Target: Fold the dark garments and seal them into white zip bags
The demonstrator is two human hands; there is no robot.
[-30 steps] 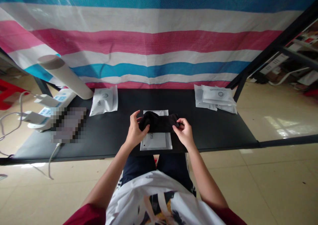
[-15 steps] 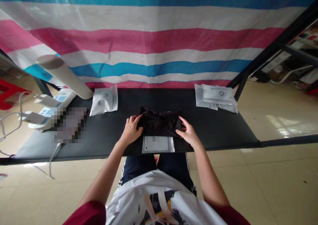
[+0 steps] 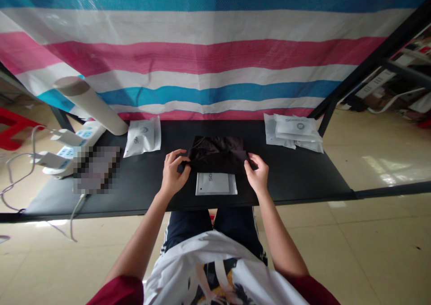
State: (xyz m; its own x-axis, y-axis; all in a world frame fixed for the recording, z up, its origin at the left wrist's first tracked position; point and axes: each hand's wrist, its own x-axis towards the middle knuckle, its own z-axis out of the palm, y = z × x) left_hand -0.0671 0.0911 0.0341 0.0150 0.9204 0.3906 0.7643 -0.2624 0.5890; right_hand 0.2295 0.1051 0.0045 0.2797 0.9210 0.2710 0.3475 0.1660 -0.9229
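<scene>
A dark piece of cloth, partly folded, lies across the middle of the black table. My left hand pinches its left edge between thumb and fingers. At the opposite end, my right hand grips the right corner the same way. The near edge of the cloth looks slightly raised. A flat white pouch with dark lettering lies on the table just in front of the cloth, its far edge covered by it.
One plump white pouch lies back left, and several pouches are piled back right. A pale cylindrical bottle leans beside a power strip with chargers. A blurred-out device has a cable attached. Behind hangs a striped sheet.
Both hands have changed from resting at the cloth's ends to gripping them. The cloth has shifted away from me and opened partly, and the flat pouch has moved slightly away too.
</scene>
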